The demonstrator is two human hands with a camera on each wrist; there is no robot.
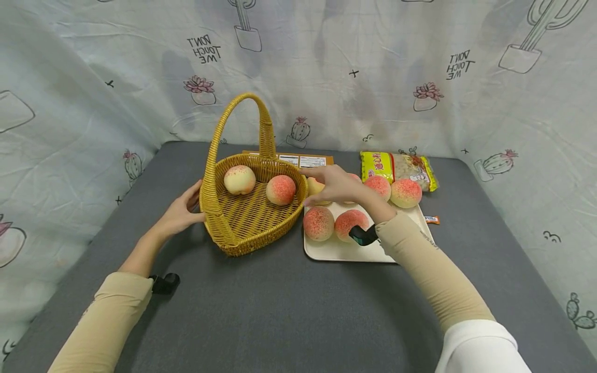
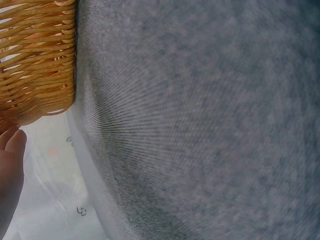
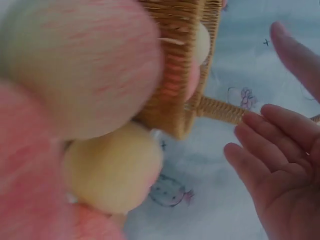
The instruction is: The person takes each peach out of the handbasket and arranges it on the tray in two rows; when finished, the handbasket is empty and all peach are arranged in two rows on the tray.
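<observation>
A cream tray (image 1: 326,251) is seen nearest on the grey table (image 1: 280,311), with four peaches on it. Above its far left corner the right hand (image 1: 337,184) is held with fingers spread and relaxed over a pale peach (image 1: 315,187), nothing being gripped. The left hand (image 1: 179,213) is rested, fingers straight, against the wicker basket (image 1: 224,228), in which two peaches lie. A snack packet (image 1: 398,168) is seen farthest back.
</observation>
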